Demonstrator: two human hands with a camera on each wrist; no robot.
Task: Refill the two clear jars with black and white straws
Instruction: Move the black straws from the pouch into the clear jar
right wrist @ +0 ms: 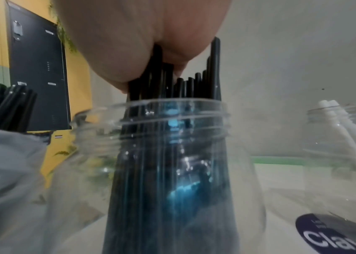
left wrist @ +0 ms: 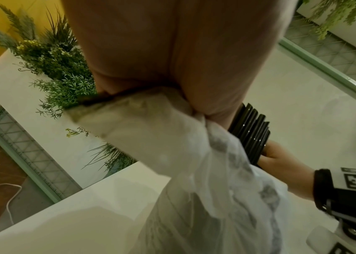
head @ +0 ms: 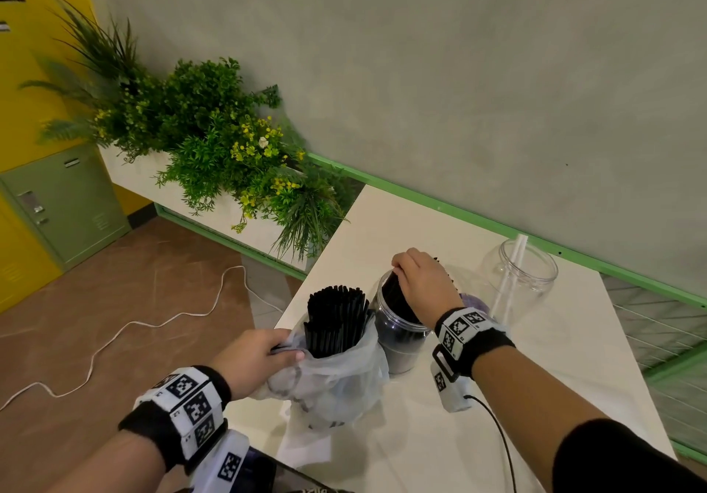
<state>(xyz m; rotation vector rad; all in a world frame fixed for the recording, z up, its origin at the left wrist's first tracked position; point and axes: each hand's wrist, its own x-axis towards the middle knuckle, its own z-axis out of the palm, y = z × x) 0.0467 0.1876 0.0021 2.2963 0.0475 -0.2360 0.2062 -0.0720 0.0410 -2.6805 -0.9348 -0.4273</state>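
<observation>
On the white table (head: 535,358) stands a clear jar (head: 399,334) holding a bunch of black straws (right wrist: 161,154). My right hand (head: 422,282) grips the tops of those straws at the jar's mouth (right wrist: 172,110). To its left a thin plastic bag (head: 336,374) holds many more black straws (head: 336,318); my left hand (head: 256,358) pinches the bag's rim (left wrist: 172,110) beside them. A second clear jar (head: 520,268) stands at the back right with two white straws (head: 510,274) leaning in it.
A planter of green plants (head: 214,136) borders the table's left end. The green rail (head: 497,224) and grey wall run behind the table. A white cable (head: 114,339) lies on the brown floor at left. A dark printed label (right wrist: 335,235) lies near the jars.
</observation>
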